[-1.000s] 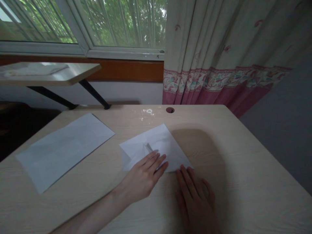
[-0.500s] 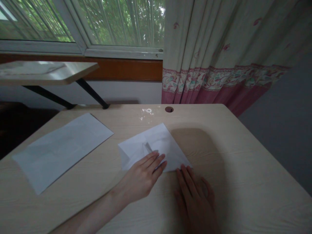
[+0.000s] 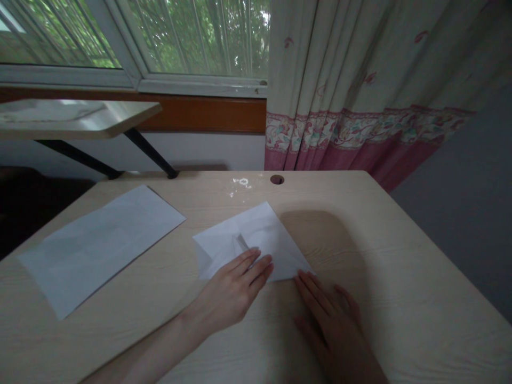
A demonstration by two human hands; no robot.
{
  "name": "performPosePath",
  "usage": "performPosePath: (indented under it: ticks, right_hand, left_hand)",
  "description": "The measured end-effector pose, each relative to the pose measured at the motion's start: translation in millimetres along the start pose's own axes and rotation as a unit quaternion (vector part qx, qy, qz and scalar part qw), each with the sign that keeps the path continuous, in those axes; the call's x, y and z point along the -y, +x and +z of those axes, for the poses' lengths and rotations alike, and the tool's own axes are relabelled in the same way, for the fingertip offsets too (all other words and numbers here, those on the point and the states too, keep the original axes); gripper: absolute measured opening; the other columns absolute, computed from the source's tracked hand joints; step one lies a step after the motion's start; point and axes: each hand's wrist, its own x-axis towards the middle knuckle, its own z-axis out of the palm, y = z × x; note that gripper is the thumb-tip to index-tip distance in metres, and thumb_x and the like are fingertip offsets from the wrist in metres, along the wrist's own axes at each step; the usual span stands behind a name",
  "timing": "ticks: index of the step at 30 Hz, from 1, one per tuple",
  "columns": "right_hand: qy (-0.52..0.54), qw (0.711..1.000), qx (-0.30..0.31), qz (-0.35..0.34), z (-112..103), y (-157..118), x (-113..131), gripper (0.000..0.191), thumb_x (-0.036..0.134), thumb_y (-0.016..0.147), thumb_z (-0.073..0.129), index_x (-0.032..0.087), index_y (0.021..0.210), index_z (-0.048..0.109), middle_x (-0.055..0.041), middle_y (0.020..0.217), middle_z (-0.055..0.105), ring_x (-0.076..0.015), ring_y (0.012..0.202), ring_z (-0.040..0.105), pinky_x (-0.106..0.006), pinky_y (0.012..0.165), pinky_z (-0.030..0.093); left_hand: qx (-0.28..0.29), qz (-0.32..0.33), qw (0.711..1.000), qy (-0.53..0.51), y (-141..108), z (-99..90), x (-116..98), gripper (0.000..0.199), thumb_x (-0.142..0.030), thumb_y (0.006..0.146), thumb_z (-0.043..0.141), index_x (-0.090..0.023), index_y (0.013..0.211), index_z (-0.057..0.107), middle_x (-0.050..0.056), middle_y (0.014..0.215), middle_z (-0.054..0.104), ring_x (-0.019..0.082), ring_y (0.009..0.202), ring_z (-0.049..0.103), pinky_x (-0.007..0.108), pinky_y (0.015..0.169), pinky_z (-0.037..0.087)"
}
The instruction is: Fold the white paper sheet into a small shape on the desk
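A folded sheet of white paper point(image 3: 260, 224) lies on the desk in front of me, with creases and a small raised flap near its middle. My left hand point(image 3: 236, 288) rests on its lower part, fingers stretched out flat and pressing the paper beside that flap. At the paper's right corner, the fingertips of my right hand point(image 3: 328, 320) touch the near edge, its fingers extended and the thumb apart. Part of the paper's near edge is hidden beneath my left hand.
A larger stack or sheet of white paper point(image 3: 108, 245) lies on the left of the wooden desk point(image 3: 400, 298). A raised shelf point(image 3: 132, 114) on black legs stands at the back left. Near the back edge is a round cable hole point(image 3: 277, 180); a curtain point(image 3: 340, 128) hangs behind.
My right hand has shifted slightly to the right along the paper's corner. My left hand and the folded paper have hardly moved.
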Motion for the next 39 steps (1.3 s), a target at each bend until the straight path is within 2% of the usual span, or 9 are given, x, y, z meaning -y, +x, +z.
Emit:
performPosePath:
  ticks: [3, 7, 12, 19, 24, 29, 34, 39]
  right_hand:
    - [0.027, 1.0, 0.007, 0.002, 1.0, -2.7, -3.9, 0.053, 0.04, 0.098, 0.041, 0.019, 0.147, 0.035, -0.0047, 0.142, 0.05, -0.0219, 0.124, 0.053, -0.043, 0.095, 0.042]
    - [0.05, 0.998, 0.024, 0.031, -1.1, -4.2, -11.8, 0.046, 0.035, 0.1, 0.039, 0.027, 0.145, 0.038, -0.0029, 0.14, 0.052, -0.0206, 0.123, 0.054, -0.042, 0.096, 0.041]
    - [0.057, 0.998, 0.041, -0.001, -11.1, -4.2, -30.1, 0.043, 0.032, 0.1, 0.039, 0.031, 0.143, 0.04, -0.0011, 0.138, 0.054, -0.0178, 0.121, 0.056, -0.039, 0.094, 0.039]
    - [-0.035, 0.999, -0.021, -0.03, -10.7, -11.4, -40.6, 0.041, 0.027, 0.097, 0.041, 0.028, 0.138, 0.048, 0.0005, 0.136, 0.055, -0.0209, 0.124, 0.053, -0.042, 0.099, 0.027]
    - [-0.008, 0.998, -0.056, -0.041, -16.0, -13.1, -36.7, 0.037, 0.02, 0.096, 0.041, 0.02, 0.129, 0.056, -0.0029, 0.13, 0.062, -0.0188, 0.117, 0.058, -0.042, 0.107, 0.02]
    - [0.038, 0.992, -0.103, -0.06, -21.1, -4.0, -21.1, 0.036, 0.014, 0.094, 0.037, 0.013, 0.122, 0.06, -0.0064, 0.122, 0.067, -0.0159, 0.114, 0.06, -0.034, 0.104, 0.031]
    - [0.025, 0.996, -0.082, -0.036, -10.3, 7.6, 1.4, 0.038, 0.023, 0.098, 0.037, 0.013, 0.129, 0.056, -0.0049, 0.133, 0.059, -0.0175, 0.122, 0.054, -0.033, 0.104, 0.029]
    - [0.002, 0.997, -0.065, -0.036, -3.9, 6.2, 4.3, 0.039, 0.024, 0.098, 0.036, 0.011, 0.13, 0.054, -0.0058, 0.135, 0.057, -0.019, 0.122, 0.053, -0.037, 0.112, 0.017]
  left_hand:
    - [0.001, 0.0, 1.0, -0.001, 0.4, -0.3, -0.1, 0.034, -0.018, 0.098, 0.042, -0.01, 0.128, 0.056, 0.011, 0.136, 0.055, 0.029, 0.126, 0.048, 0.043, 0.106, 0.041]
    - [-0.007, -0.005, 1.0, -0.004, 1.2, -1.7, -0.8, 0.034, -0.017, 0.098, 0.04, -0.01, 0.127, 0.056, 0.011, 0.134, 0.056, 0.026, 0.126, 0.049, 0.042, 0.106, 0.041]
    - [-0.02, 0.001, 1.0, -0.007, 2.5, -2.6, 0.1, 0.034, -0.016, 0.099, 0.04, -0.011, 0.127, 0.056, 0.011, 0.133, 0.057, 0.027, 0.124, 0.051, 0.042, 0.103, 0.044]
    - [-0.02, -0.001, 1.0, -0.001, 2.7, -2.8, -0.3, 0.032, -0.017, 0.097, 0.042, -0.011, 0.125, 0.058, 0.01, 0.133, 0.057, 0.028, 0.122, 0.053, 0.042, 0.102, 0.045]
    - [-0.017, 0.001, 1.0, 0.001, 1.3, -0.8, -0.1, 0.033, -0.017, 0.096, 0.046, -0.012, 0.127, 0.056, 0.009, 0.135, 0.056, 0.029, 0.124, 0.051, 0.042, 0.105, 0.042]
    - [-0.019, 0.002, 1.0, 0.003, 0.3, 2.2, 0.2, 0.034, -0.016, 0.095, 0.048, -0.011, 0.127, 0.056, 0.009, 0.136, 0.055, 0.03, 0.124, 0.05, 0.044, 0.106, 0.041]
    - [-0.02, 0.0, 1.0, -0.001, 0.6, 2.1, -0.9, 0.033, -0.018, 0.097, 0.044, -0.012, 0.127, 0.057, 0.01, 0.135, 0.055, 0.029, 0.126, 0.049, 0.043, 0.105, 0.043]
    - [-0.018, 0.001, 1.0, -0.007, 1.1, 0.2, -1.3, 0.033, -0.016, 0.098, 0.043, -0.01, 0.126, 0.057, 0.012, 0.135, 0.056, 0.03, 0.124, 0.051, 0.044, 0.103, 0.045]
